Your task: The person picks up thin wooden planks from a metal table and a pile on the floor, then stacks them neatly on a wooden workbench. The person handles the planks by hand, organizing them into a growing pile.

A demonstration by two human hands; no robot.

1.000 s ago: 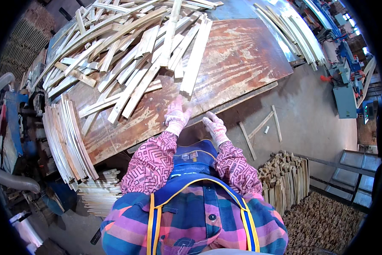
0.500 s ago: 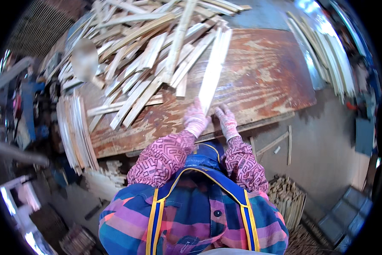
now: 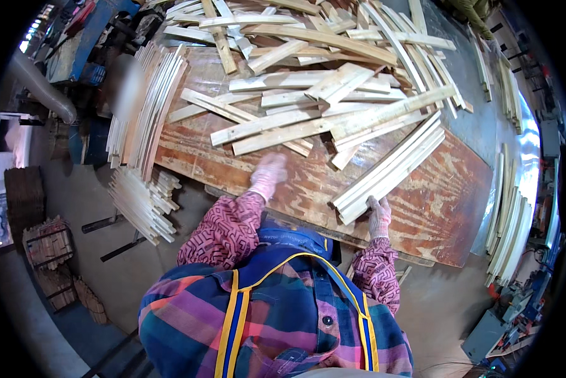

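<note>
A small bundle of pale wooden strips lies side by side, slanting across the worn reddish-brown table. At its near end, my right hand, in a light glove, has its fingers closed on the corner of the strips. My left hand, also gloved, is over the table's near part, apart from that bundle. Motion smears its fingers, and it shows nothing held. Just beyond it, a loose heap of wooden strips lies crisscross.
A neat row of strips stands on the table's left end, with a lower stack beside it. More strips lie at the right. Machinery is at the far left. A person's sleeve shows at the far right.
My view has turned leftward. My hands have moved apart: the left is now away from the strips, while the right stays at the near end of the bundle, which now holds several strips.
</note>
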